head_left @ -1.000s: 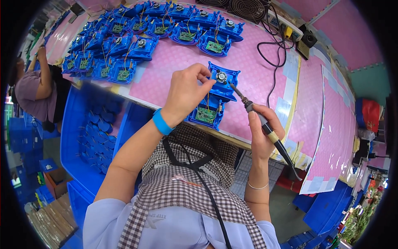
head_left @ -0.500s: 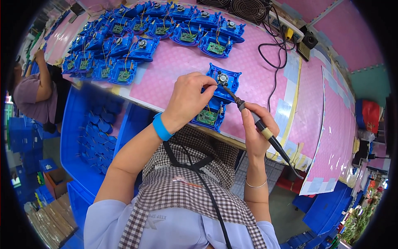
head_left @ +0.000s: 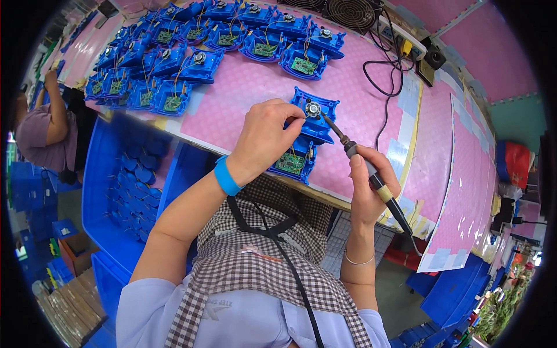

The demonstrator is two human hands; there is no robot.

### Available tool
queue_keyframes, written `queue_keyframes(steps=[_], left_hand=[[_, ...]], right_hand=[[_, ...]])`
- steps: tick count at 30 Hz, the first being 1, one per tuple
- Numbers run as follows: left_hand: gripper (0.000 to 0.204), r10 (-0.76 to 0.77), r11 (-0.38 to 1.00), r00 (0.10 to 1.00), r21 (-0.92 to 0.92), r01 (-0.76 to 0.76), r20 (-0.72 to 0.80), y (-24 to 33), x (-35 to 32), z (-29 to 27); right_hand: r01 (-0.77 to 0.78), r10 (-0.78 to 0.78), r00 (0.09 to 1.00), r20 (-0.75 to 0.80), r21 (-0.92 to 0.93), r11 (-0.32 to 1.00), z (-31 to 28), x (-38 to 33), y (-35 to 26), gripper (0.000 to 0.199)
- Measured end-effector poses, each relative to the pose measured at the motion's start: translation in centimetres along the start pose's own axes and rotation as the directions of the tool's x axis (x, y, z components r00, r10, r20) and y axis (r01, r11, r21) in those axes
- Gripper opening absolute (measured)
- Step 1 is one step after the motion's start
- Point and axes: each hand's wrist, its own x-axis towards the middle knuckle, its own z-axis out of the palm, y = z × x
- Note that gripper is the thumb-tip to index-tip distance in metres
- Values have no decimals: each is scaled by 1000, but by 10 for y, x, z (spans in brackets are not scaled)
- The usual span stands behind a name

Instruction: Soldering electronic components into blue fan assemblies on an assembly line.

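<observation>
Now you're mid-solder: right hand point(head_left: 371, 185) fingers wrapped around the soldering iron point(head_left: 365, 171), tip on the round motor terminal of the blue plastic housing point(head_left: 307, 136) on the pink mat point(head_left: 243, 98). Left hand point(head_left: 264, 142) fingertips pinch a thin wire there. Next likely needs a steady tip. Blue bins point(head_left: 110, 191) sit lower left; no labels readable.

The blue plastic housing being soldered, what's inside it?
Inside the blue housing sit a round metal part and a green circuit board. The left hand covers its left side.
</observation>
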Motion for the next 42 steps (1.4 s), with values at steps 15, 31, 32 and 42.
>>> queue_keyframes(steps=[15, 31, 32, 42], left_hand=[[10, -4, 1000, 1000, -10, 4, -4, -2, 5, 3], [39, -781, 491, 563, -824, 283, -271, -74, -165, -197], [35, -790, 520, 511, -810, 270, -337, -88, -196, -226], [61, -890, 90, 248, 386, 918, -382, -272, -370, -195]], right_hand=[[202, -189, 976, 106, -140, 969, -13, -13, 19, 28], [528, -355, 765, 537, -208, 823, 182, 15, -14, 55], [554, -402, 793, 458, -266, 789, 175, 10, -11, 54], [304, -248, 936, 250, -218, 927, 89, 6, -15, 24]])
